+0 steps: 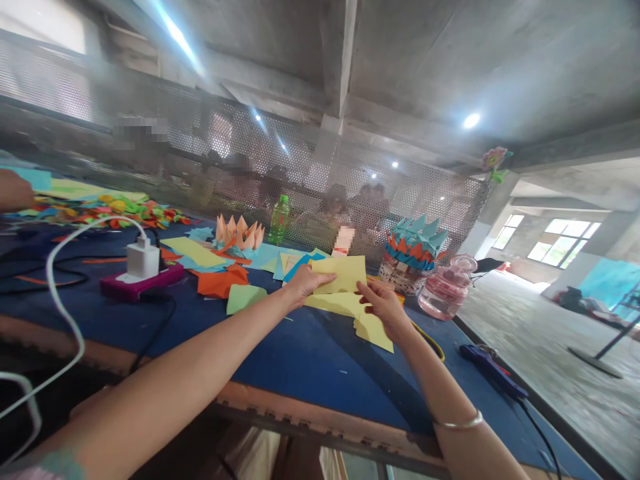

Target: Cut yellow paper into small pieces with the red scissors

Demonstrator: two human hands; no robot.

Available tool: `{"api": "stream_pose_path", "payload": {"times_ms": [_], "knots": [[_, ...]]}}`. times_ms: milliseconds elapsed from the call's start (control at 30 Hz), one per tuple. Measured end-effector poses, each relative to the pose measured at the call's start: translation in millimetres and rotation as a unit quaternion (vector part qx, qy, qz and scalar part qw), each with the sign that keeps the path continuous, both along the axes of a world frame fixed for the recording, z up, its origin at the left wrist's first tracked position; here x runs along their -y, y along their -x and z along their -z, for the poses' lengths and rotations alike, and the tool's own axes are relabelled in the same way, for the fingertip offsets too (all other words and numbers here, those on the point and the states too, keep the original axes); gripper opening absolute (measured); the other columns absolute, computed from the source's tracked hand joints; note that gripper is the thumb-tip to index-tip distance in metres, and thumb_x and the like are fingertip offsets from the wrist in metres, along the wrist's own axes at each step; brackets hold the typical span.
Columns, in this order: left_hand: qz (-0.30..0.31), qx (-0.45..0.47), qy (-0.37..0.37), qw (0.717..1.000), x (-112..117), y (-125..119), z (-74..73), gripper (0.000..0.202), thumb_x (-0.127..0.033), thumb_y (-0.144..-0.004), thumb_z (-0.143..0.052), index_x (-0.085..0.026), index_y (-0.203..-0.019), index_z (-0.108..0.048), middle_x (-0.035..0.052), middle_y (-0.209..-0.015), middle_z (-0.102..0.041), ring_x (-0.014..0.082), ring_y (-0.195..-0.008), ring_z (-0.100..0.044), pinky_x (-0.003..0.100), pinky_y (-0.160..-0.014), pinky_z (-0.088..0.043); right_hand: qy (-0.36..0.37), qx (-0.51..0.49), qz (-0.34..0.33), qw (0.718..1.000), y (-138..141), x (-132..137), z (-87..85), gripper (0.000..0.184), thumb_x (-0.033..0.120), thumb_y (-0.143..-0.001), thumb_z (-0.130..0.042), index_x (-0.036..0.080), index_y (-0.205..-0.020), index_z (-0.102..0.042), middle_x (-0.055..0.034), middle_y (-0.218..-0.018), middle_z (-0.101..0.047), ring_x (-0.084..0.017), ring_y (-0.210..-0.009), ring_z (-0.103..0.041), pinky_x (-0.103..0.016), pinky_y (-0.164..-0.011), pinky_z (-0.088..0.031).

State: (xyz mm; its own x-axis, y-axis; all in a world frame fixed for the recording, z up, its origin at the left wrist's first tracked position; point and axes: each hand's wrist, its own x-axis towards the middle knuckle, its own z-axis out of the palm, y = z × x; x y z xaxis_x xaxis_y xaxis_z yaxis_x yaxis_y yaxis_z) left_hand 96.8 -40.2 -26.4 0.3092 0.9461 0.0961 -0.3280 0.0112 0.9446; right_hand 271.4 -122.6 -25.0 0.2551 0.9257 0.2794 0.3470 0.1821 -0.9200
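Holding yellow paper [339, 275], left hand [306, 283], right hand [383, 305], one origami lotus [239, 233]

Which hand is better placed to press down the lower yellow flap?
Probably the right hand: it rests on the yellow paper beside that flap, while the left hand sits farther off, at the paper's other side.

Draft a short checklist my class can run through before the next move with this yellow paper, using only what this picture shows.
Left hand on the pale yellow paper: ok.
Right hand on the paper's lower part: ok.
Paper edges lined up: not ok, the yellow edges jut out unevenly.
Creases sharp: cannot tell, the hands and the angle hide them.
Yellow cord apart from the paper: ok.
Magenta power strip away from both hands: ok.
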Motion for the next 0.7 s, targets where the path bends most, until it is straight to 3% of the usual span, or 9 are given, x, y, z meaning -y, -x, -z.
{"api": "stream_pose_path", "payload": {"times_ms": [67,133,200,267,333,400,700], "knots": [[-0.012,-0.027,-0.008,1.0,-0.2,1.3,-1.3,0.018,-0.018,-0.055,-0.082,-0.012,-0.068,-0.07,0.0081,-0.065,-0.071,0.0216,-0.054,-0.065,0.03,-0.05,-0.051,-0.011,0.188,0.061,0.98,-27.6,6.6,-9.9,0.028,0.044,-0.077,-0.058,0.019,-0.081,-0.069,-0.0032,-0.074,-0.067,-0.016,-0.066,-0.057,-0.025,-0.057,-0.039],[-0.015,-0.029,0.001,0.999,0.3,1.8,-3.0,0.016,-0.016,-0.056,-0.08,-0.012,-0.068,-0.07,0.0078,-0.064,-0.071,0.0209,-0.053,-0.065,0.03,-0.049,-0.051,0.021,0.363,0.13,0.923,-59.7,15.6,-15.7,0.013,0.029,-0.073,-0.061,0.019,-0.076,-0.068,-0.0036,-0.074,-0.068,-0.018,-0.071,-0.059,-0.026,-0.061,-0.038],[-0.009,-0.018,0.012,1.0,1.4,1.6,-5.0,0.014,-0.013,-0.058,-0.078,-0.012,-0.069,-0.071,0.0076,-0.064,-0.071,0.0206,-0.052,-0.065,0.03,-0.049,-0.052,0.124,0.445,0.165,0.872,-88.9,24.8,-15.8,0.004,0.02,-0.064,-0.066,0.019,-0.067,-0.067,-0.0042,-0.068,-0.067,-0.019,-0.069,-0.06,-0.026,-0.057,-0.036],[-0.007,-0.004,0.022,1.0,2.8,1.2,-7.2,0.014,-0.01,-0.058,-0.077,-0.012,-0.07,-0.071,0.0075,-0.064,-0.071,0.0207,-0.052,-0.065,0.032,-0.05,-0.052,0.234,0.463,0.141,0.843,-108.7,31.5,-11.1,0.008,0.013,-0.055,-0.069,0.018,-0.06,-0.064,-0.0031,-0.057,-0.064,-0.019,-0.061,-0.06,-0.026,-0.052,-0.035],[-0.006,0.005,0.028,1.0,3.9,0.9,-8.9,0.015,-0.009,-0.057,-0.077,-0.012,-0.07,-0.071,0.0082,-0.064,-0.071,0.0211,-0.052,-0.065,0.033,-0.053,-0.053,0.306,0.422,0.103,0.847,-117.4,34.3,-4.7,0.012,0.01,-0.052,-0.067,0.018,-0.058,-0.063,-0.0008,-0.047,-0.06,-0.018,-0.052,-0.058,-0.025,-0.047,-0.035],[0.0,0.01,0.032,0.999,4.3,1.0,-9.9,0.016,-0.009,-0.056,-0.077,-0.011,-0.071,-0.071,0.009,-0.064,-0.071,0.0217,-0.054,-0.066,0.034,-0.055,-0.054,0.33,0.387,0.095,0.856,-117.6,33.7,0.4,0.013,0.008,-0.051,-0.064,0.018,-0.058,-0.061,0.0017,-0.039,-0.055,-0.017,-0.043,-0.056,-0.024,-0.043,-0.036],[0.005,0.021,0.039,0.999,4.0,1.8,-13.2,0.024,-0.012,-0.052,-0.081,-0.009,-0.074,-0.071,0.0108,-0.064,-0.071,0.0249,-0.055,-0.067,0.037,-0.054,-0.056,0.319,0.411,0.141,0.842,-107.9,34.1,-1.5,0.022,0.012,-0.053,-0.065,0.019,-0.041,-0.048,-0.0039,-0.037,-0.052,-0.021,-0.045,-0.058,-0.026,-0.042,-0.038]]}}
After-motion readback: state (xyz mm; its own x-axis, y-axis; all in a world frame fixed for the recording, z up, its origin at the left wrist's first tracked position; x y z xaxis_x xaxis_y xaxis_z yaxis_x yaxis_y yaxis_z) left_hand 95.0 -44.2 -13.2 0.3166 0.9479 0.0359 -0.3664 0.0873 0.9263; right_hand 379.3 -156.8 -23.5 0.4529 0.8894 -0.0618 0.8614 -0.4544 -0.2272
